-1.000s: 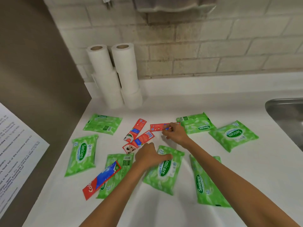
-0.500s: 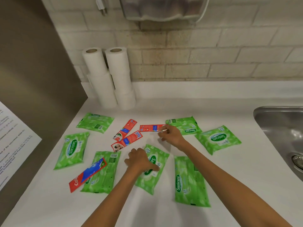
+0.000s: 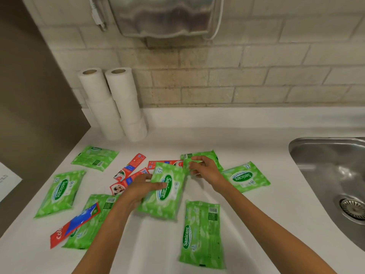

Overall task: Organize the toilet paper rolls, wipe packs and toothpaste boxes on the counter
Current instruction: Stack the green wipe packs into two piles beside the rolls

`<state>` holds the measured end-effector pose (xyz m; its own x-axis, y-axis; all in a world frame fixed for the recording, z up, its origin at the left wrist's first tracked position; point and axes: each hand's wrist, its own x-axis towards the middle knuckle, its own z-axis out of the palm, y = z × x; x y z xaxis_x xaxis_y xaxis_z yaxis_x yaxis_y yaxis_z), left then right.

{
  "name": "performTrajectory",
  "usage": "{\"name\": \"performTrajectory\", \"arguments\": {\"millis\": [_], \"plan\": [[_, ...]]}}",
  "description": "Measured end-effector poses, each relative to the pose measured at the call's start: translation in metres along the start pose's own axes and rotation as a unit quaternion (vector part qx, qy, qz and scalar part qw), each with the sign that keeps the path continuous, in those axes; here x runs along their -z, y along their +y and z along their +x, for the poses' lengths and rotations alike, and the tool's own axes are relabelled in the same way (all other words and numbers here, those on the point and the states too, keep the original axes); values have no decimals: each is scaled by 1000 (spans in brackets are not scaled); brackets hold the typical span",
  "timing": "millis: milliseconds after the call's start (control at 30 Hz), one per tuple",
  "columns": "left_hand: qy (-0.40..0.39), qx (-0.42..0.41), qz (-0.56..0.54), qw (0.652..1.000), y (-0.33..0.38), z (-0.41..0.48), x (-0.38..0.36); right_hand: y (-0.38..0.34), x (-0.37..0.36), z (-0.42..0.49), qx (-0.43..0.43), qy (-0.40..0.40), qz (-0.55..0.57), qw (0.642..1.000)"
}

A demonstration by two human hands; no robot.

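Soft, light green plastic wipe pack (image 3: 165,191): left hand (image 3: 138,189) grips its edge; right hand (image 3: 205,170) pinches far corner.

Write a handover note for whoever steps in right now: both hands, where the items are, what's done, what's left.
Left hand: gripping the centre wipe pack, lifted at its far end.
Right hand: on the far wipe pack; grip unclear.
Done: toilet paper rolls stacked in two columns at the wall.
Left: the other wipe packs lie scattered on the counter. Three small toothpaste boxes lie loose mid-counter; the large toothpaste box lies across a pack at front left. Group both kinds.
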<state>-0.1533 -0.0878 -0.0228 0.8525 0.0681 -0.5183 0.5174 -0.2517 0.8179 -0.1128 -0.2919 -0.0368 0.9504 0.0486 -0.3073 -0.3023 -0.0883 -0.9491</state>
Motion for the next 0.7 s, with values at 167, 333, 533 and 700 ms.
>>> {"name": "performTrajectory", "arguments": {"millis": [167,333,533,700], "plan": [[11,-36,-129,991,50,20,-15,-10,5,6,-38,-85,47,995],[38,-38,-171,984,82,54,-37,-23,8,30,-48,-107,88,989],[13,-16,-148,989,89,96,-48,-36,21,69,-54,-43,74,995],[62,-21,-106,992,98,131,-52,-46,36,104,-38,6,-24,999]]}}
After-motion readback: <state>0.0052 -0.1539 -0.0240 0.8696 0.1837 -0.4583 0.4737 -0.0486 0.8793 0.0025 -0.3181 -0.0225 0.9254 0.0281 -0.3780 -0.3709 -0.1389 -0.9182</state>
